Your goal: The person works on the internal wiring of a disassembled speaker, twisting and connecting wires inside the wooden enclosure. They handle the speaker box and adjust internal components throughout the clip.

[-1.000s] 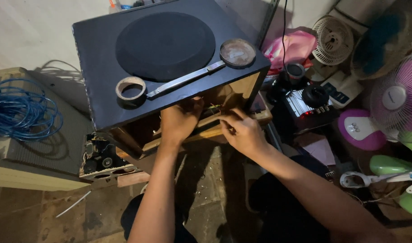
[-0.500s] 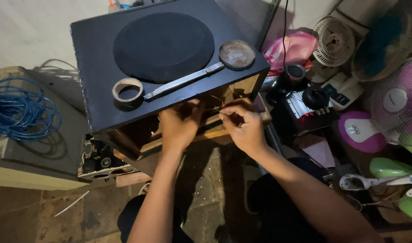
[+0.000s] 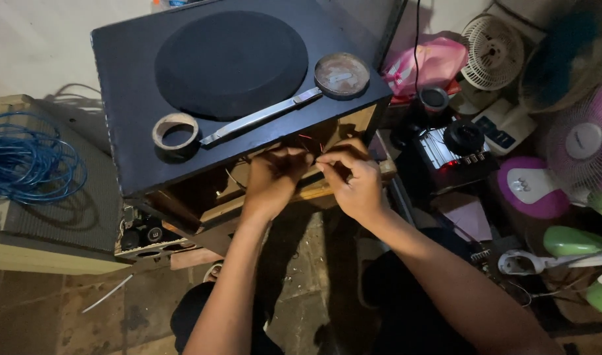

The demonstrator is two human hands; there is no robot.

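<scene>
**Colours Seen Around the Black Speaker Box**

The speaker box [image 3: 137,98] is covered in black, and its round grille [image 3: 232,62] is shown in matte black too. A beige tape roll [image 3: 175,131] and a silver-grey metal strip [image 3: 258,118] are laid on it. The open inside [image 3: 202,194] is seen in brown wood. Thin red wires [image 3: 314,146] are held at the fingers. A bright blue cable coil [image 3: 25,161] is seen, also a pink bag [image 3: 422,62], a purple fan [image 3: 583,141] and green fan parts [image 3: 574,240].

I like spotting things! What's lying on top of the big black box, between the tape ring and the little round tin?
In the head view, a long flat metal tool lies slantwise on the black box, between the tape ring and the round tin.
</scene>
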